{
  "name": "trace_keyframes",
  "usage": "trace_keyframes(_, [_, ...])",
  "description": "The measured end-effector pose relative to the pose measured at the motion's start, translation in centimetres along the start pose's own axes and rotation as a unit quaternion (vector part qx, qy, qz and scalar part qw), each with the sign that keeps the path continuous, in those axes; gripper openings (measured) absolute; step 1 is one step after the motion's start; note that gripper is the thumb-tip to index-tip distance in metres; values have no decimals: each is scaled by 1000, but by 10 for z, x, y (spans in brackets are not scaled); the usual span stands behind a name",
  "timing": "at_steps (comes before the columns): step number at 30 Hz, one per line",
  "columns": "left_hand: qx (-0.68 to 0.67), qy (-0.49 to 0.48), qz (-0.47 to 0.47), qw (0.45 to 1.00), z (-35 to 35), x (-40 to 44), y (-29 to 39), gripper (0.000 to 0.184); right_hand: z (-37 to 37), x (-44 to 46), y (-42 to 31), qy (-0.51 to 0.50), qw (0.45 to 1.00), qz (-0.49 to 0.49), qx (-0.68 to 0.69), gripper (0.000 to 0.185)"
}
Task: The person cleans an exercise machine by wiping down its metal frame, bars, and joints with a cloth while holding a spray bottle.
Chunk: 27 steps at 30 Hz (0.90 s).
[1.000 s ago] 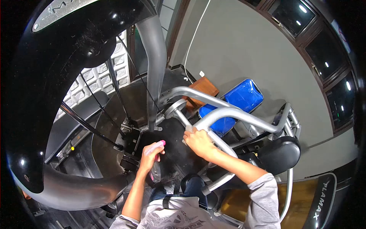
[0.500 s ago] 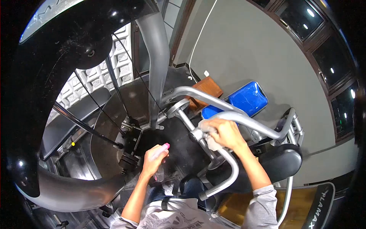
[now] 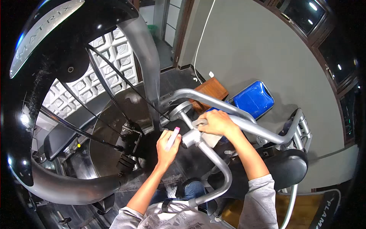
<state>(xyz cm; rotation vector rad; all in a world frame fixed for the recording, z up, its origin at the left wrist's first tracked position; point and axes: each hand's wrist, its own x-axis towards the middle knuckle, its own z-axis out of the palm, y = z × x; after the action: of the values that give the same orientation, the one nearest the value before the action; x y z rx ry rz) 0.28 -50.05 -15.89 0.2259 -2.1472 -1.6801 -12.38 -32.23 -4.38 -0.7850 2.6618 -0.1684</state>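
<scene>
"Hands, please: what does each have hold of?"

"Left hand (image 3: pixel 167 148) is curled closed around a pink-tipped bottle (image 3: pixel 172 139), mostly hidden by the grip. Right hand (image 3: pixel 218 123), palm down, has its fingers bent over a pale cloth (image 3: pixel 211 140); part of the cloth hangs loose below."

"Where is the cloth?"

"Near the middle of the view, at the silver arm (image 3: pixel 186 120), just beside a thick joint (image 3: pixel 191 138). From that joint a handle (image 3: pixel 222 165) curves down toward the bottom edge. The bottle is on the other side, near the joint's dark end cap (image 3: pixel 184 144); I can't tell whether they touch."

"How far along is it?"

"Partway, I'd judge. The cloth is by the joint, while the handle's lower curve and the upper bar (image 3: pixel 213 100) have no cloth on them. Whether those parts are finished or left, I can't tell."

"What else is around, or in the way?"

"The joint stands between the 2 hands, and the upper bar runs just beyond the right. A black pad (image 3: pixel 282 168) lies lower right. Farther off, near the grey wall (image 3: pixel 244 45), are a blue pad (image 3: pixel 254 100) and a wooden box (image 3: pixel 211 91). Black rods (image 3: pixel 109 87) and a column (image 3: pixel 19 114) marked MATRIX crowd the left."
</scene>
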Motion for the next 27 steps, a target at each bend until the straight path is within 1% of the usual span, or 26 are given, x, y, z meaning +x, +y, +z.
trace_keyframes(1, [2, 1, -1, 1000, 7, 3, 1, 17, -3, -1, 10, 28, 999, 9, -19, 42])
trace_keyframes(2, [6, 13, 0, 1000, 15, 5, -1, 17, -4, -4, 19, 27, 999, 8, -16, 42])
trace_keyframes(4, [20, 44, -5, 999, 26, 11, 1, 18, -3, -8, 32, 66, 997, 15, 23, 39])
trace_keyframes(5, [23, 44, -7, 999, 29, 13, 1, 18, -2, -11, 35, 86, 995, 19, 42, 38])
trace_keyframes(6, [31, 64, -6, 997, 31, 16, 1, 18, 6, -14, 31, 91, 995, 22, 38, 36])
trace_keyframes(7, [40, 85, -4, 996, 33, 18, 2, 17, 15, -17, 25, 121, 991, -9, 60, 32])
trace_keyframes(9, [52, 91, -11, 994, 35, 21, 1, 17, 39, -19, 19, 151, 979, -103, 93, 28])
trace_keyframes(11, [53, 99, -6, 994, 36, 22, 0, 17, 42, -30, 4, 133, 956, -205, 160, 32])
trace_keyframes(12, [64, 112, 22, 991, 38, 23, -3, 16, 38, -36, -2, 131, 959, -195, 160, 33])
trace_keyframes(13, [70, 113, 23, 991, 39, 22, 1, 16, 41, -35, 6, 133, 957, -197, 164, 33])
trace_keyframes(15, [81, 121, 40, 988, 39, 22, 10, 16, 47, -34, 30, 162, 946, -242, 146, 38])
trace_keyframes(17, [79, 114, 50, 989, 39, 22, 7, 16, 44, -42, 45, 215, 949, -206, 104, 43])
trace_keyframes(19, [76, 105, 55, 990, 37, 23, 6, 16, 39, -53, 55, 263, 948, -136, 120, 45])
trace_keyframes(20, [82, 102, 71, 989, 37, 23, 6, 18, 45, -55, 59, 261, 947, -138, 123, 45])
trace_keyframes(22, [86, 96, 92, 987, 36, 23, 6, 19, 65, -55, 67, 346, 925, -100, 125, 47])
trace_keyframes(23, [88, 98, 92, 987, 36, 23, 5, 19, 75, -54, 66, 345, 924, -101, 126, 47])
trace_keyframes(25, [77, 99, 110, 986, 36, 24, 5, 18, 97, -48, 56, 364, 908, -143, 150, 49])
trace_keyframes(26, [79, 99, 114, 985, 35, 25, 5, 18, 104, -45, 49, 372, 897, -181, 157, 53])
trace_keyframes(27, [85, 96, 122, 984, 34, 25, 4, 17, 108, -47, 44, 346, 903, -197, 161, 53])
